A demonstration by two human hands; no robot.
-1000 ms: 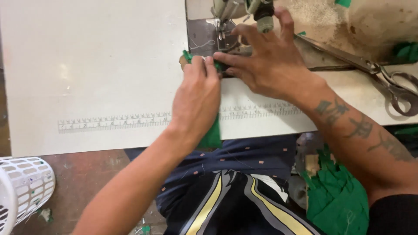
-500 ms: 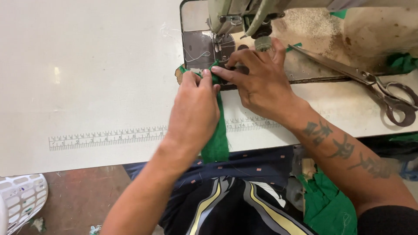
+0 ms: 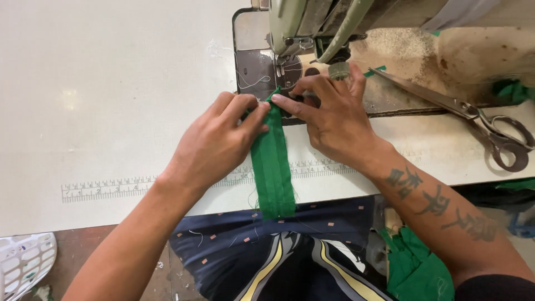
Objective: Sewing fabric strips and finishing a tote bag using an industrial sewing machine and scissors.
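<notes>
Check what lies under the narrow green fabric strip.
The narrow green fabric strip lies on the white sewing table, crossing its printed ruler; the ruler beneath it is hidden.
</notes>
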